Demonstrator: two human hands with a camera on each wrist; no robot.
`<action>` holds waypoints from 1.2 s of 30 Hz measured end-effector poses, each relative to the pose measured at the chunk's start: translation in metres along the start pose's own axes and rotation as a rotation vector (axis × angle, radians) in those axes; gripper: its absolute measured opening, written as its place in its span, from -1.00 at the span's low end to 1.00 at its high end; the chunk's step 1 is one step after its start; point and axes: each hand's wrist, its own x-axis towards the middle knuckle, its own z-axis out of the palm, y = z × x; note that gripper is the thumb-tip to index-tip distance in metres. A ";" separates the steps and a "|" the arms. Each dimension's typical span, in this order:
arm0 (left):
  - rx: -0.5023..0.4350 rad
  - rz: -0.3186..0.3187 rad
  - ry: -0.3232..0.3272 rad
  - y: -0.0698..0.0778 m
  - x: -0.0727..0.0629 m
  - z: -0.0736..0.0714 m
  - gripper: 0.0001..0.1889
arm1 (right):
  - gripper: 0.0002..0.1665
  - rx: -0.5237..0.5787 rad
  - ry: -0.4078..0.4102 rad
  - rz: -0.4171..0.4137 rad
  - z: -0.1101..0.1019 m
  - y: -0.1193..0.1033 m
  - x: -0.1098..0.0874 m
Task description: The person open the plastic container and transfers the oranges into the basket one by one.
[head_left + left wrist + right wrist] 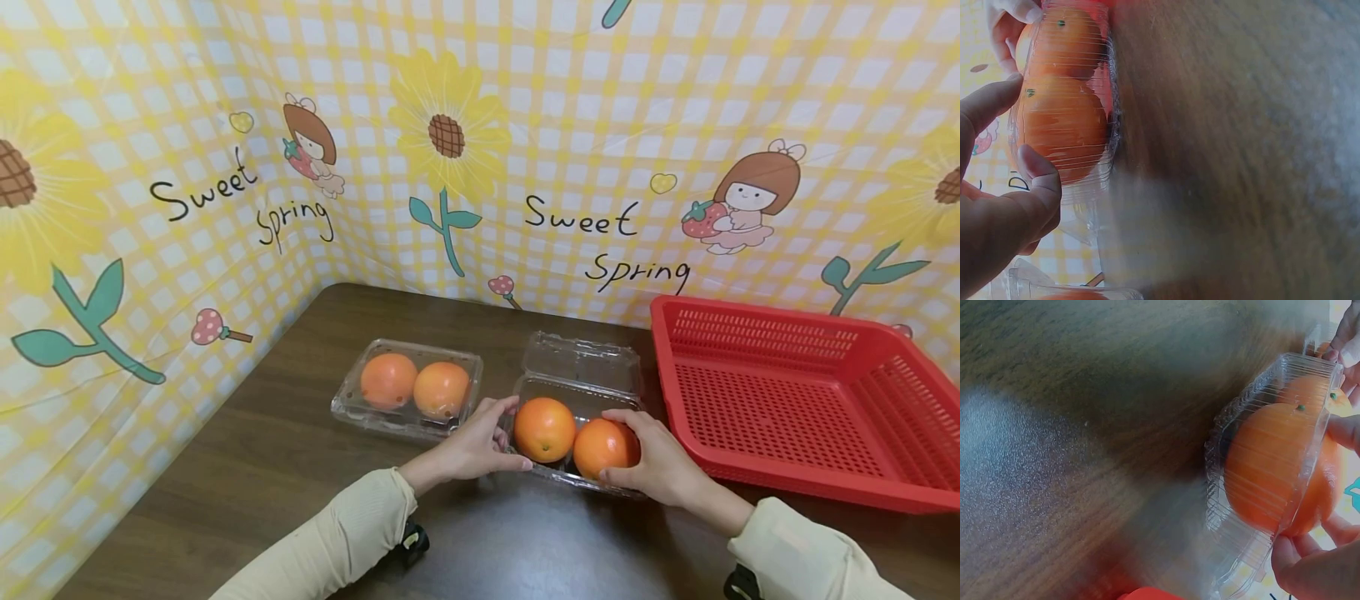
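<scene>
An open clear plastic fruit box stands on the table, its lid folded back behind it. Inside sit two oranges side by side, a left orange and a right orange. At the box's left end, my left hand holds the rim, thumb along the front edge and fingers bent around the side. My right hand grips the right orange, fingers over its far right side and thumb at its front. In the right wrist view this orange shows through the ribbed box wall.
Left of the open box is a lidded clear box with two oranges. A red perforated basket stands close on the right. Behind the brown table hangs a yellow checked cloth.
</scene>
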 end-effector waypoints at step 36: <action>0.044 0.010 0.026 0.001 -0.001 0.002 -0.12 | -0.24 -0.014 0.099 -0.082 -0.006 -0.014 -0.003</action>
